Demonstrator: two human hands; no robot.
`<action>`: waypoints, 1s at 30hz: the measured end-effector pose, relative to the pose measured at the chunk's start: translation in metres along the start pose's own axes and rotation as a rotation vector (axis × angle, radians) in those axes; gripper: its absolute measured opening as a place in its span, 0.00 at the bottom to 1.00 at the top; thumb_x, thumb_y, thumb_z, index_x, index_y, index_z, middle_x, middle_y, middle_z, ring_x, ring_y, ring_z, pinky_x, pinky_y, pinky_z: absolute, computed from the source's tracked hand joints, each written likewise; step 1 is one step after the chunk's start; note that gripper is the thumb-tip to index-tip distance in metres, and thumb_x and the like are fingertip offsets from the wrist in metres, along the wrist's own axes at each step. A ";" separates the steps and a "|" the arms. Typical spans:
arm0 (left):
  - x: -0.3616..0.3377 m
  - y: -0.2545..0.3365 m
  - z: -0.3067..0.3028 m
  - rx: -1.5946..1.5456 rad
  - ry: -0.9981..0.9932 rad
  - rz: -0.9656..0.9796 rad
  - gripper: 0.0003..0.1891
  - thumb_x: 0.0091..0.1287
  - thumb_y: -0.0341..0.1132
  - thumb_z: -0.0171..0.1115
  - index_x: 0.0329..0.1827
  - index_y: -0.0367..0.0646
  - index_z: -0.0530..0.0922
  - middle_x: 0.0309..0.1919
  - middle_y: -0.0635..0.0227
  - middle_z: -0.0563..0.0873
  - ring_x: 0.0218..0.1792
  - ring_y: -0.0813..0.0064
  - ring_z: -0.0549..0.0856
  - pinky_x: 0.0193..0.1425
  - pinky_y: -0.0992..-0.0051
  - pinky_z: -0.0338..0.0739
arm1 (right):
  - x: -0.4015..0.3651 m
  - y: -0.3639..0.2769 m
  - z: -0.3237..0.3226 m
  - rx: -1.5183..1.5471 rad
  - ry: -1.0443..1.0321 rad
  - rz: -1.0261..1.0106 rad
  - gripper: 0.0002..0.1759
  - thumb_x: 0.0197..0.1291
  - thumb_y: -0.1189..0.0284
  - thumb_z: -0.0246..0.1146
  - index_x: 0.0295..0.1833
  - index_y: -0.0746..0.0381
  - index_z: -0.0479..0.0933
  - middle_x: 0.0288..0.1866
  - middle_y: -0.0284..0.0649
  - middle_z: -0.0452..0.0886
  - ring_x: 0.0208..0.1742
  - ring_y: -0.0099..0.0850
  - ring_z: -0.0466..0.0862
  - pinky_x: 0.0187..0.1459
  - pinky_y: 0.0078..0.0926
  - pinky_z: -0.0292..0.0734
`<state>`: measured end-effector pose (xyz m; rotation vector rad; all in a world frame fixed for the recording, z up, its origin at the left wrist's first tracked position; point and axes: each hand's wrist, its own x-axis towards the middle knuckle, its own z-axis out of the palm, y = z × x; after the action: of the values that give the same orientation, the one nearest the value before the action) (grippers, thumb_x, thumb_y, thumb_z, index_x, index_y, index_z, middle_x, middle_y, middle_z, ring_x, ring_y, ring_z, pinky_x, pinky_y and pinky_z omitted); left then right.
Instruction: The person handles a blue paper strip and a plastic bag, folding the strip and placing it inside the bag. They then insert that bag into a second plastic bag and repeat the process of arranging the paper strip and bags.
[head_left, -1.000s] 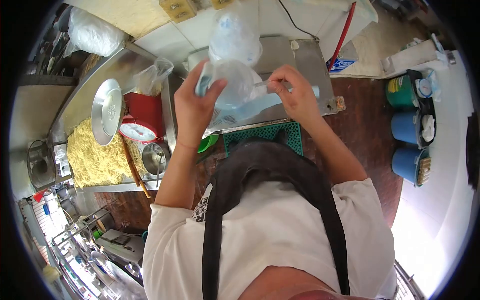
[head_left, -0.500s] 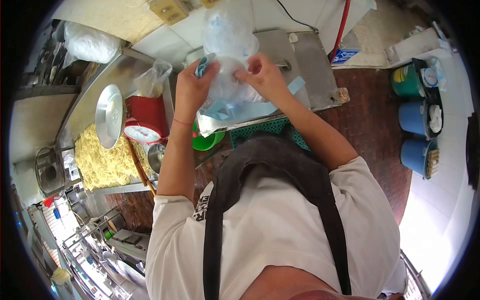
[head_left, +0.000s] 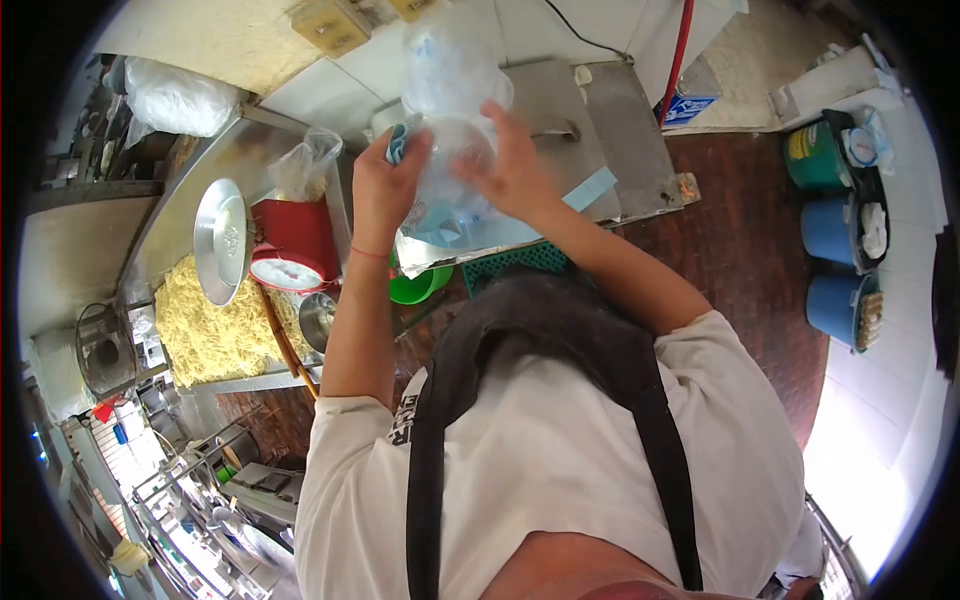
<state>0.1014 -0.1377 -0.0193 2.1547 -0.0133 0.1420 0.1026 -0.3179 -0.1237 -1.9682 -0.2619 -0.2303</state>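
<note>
My left hand grips the left edge of a clear plastic bag with blue print, held up over a steel worktop. My right hand is blurred and presses against the bag's right side, fingers spread upward. A second clear bag stands just behind the one I hold. More flat bags with blue print lie on the worktop beneath my hands.
To the left stand a red weighing scale with a steel pan, a heap of yellow noodles and a green bowl. Green and blue buckets line the right wall on a brown floor.
My right hand has moved left from the bag's far edge onto the bag itself. The view has shifted slightly; my left hand keeps its grip.
</note>
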 end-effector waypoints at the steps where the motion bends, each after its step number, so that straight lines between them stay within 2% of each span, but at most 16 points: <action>1: -0.001 -0.003 0.002 -0.020 0.016 0.026 0.14 0.68 0.40 0.67 0.44 0.37 0.85 0.25 0.59 0.84 0.27 0.78 0.80 0.36 0.72 0.77 | -0.005 0.002 0.008 -0.105 0.005 -0.043 0.55 0.60 0.45 0.69 0.79 0.65 0.50 0.76 0.56 0.62 0.74 0.47 0.67 0.72 0.43 0.63; 2: 0.000 -0.004 0.002 -0.039 0.034 0.055 0.14 0.68 0.41 0.67 0.43 0.37 0.85 0.25 0.58 0.85 0.27 0.77 0.80 0.36 0.72 0.77 | -0.008 0.004 0.013 -0.208 0.013 -0.090 0.57 0.58 0.45 0.70 0.80 0.66 0.49 0.77 0.56 0.61 0.75 0.47 0.66 0.72 0.44 0.62; 5: -0.002 0.000 0.000 0.016 0.048 0.021 0.13 0.68 0.41 0.67 0.42 0.37 0.85 0.26 0.56 0.85 0.27 0.75 0.82 0.36 0.70 0.77 | -0.009 -0.007 -0.005 -0.219 -0.068 -0.129 0.61 0.54 0.44 0.72 0.80 0.68 0.48 0.78 0.57 0.58 0.78 0.50 0.60 0.75 0.46 0.57; 8: -0.004 0.003 0.004 0.023 0.015 -0.022 0.13 0.68 0.41 0.67 0.42 0.37 0.85 0.25 0.57 0.84 0.27 0.75 0.82 0.36 0.70 0.77 | 0.004 -0.004 -0.009 0.124 0.055 -0.190 0.58 0.54 0.44 0.72 0.76 0.72 0.55 0.73 0.63 0.63 0.76 0.55 0.62 0.74 0.48 0.58; 11: -0.007 0.005 0.004 -0.001 0.037 0.072 0.14 0.68 0.41 0.67 0.42 0.37 0.84 0.23 0.59 0.82 0.26 0.76 0.79 0.36 0.72 0.76 | 0.029 0.049 0.008 0.297 -0.057 0.188 0.52 0.57 0.48 0.71 0.75 0.71 0.58 0.72 0.60 0.67 0.74 0.52 0.66 0.74 0.45 0.60; 14: -0.010 -0.005 0.001 0.023 0.040 -0.018 0.11 0.68 0.38 0.68 0.42 0.37 0.85 0.26 0.60 0.83 0.28 0.78 0.79 0.38 0.74 0.76 | 0.015 0.057 -0.009 -0.013 -0.084 0.239 0.44 0.63 0.55 0.68 0.77 0.64 0.59 0.73 0.55 0.68 0.76 0.47 0.67 0.75 0.39 0.60; 17: -0.023 -0.012 0.005 -0.179 0.136 0.135 0.08 0.66 0.32 0.69 0.42 0.37 0.85 0.30 0.60 0.85 0.31 0.80 0.80 0.38 0.75 0.75 | -0.007 0.059 -0.026 -0.024 -0.041 0.159 0.39 0.65 0.57 0.67 0.76 0.61 0.62 0.73 0.52 0.70 0.74 0.45 0.69 0.72 0.40 0.65; 20: -0.018 0.003 -0.001 -0.090 0.210 0.247 0.06 0.64 0.28 0.70 0.41 0.37 0.86 0.32 0.61 0.85 0.31 0.75 0.82 0.38 0.75 0.74 | -0.013 0.050 -0.037 0.116 -0.038 0.211 0.31 0.67 0.60 0.66 0.71 0.59 0.69 0.69 0.48 0.74 0.70 0.43 0.74 0.68 0.40 0.70; 23: -0.004 0.022 -0.013 0.140 0.096 0.452 0.06 0.62 0.27 0.70 0.41 0.37 0.85 0.29 0.60 0.83 0.29 0.68 0.81 0.37 0.73 0.74 | -0.014 0.021 -0.047 0.035 -0.096 0.066 0.25 0.64 0.64 0.67 0.64 0.61 0.75 0.62 0.50 0.77 0.62 0.47 0.79 0.63 0.39 0.74; 26: 0.003 0.024 -0.015 0.103 0.102 0.364 0.06 0.61 0.26 0.70 0.40 0.37 0.85 0.27 0.60 0.80 0.29 0.62 0.80 0.37 0.72 0.74 | -0.013 0.001 -0.051 0.063 -0.044 -0.041 0.21 0.64 0.65 0.66 0.61 0.60 0.77 0.58 0.48 0.78 0.59 0.45 0.80 0.61 0.39 0.74; 29: 0.009 0.036 -0.029 0.139 0.175 0.529 0.06 0.62 0.26 0.70 0.40 0.36 0.83 0.28 0.60 0.79 0.29 0.64 0.79 0.36 0.71 0.73 | -0.013 -0.007 -0.057 0.077 -0.007 0.003 0.20 0.66 0.66 0.65 0.61 0.59 0.78 0.59 0.42 0.80 0.61 0.38 0.80 0.62 0.38 0.75; 30: 0.008 0.039 -0.030 0.097 0.215 0.495 0.06 0.62 0.26 0.70 0.40 0.36 0.83 0.28 0.60 0.78 0.28 0.65 0.78 0.36 0.71 0.73 | -0.012 -0.008 -0.058 0.089 0.000 0.010 0.20 0.66 0.65 0.65 0.61 0.59 0.78 0.59 0.42 0.80 0.60 0.38 0.80 0.62 0.37 0.74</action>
<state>0.1042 -0.1338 0.0309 2.1830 -0.4246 0.6703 0.0865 -0.3692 -0.0968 -1.8811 -0.2575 -0.2089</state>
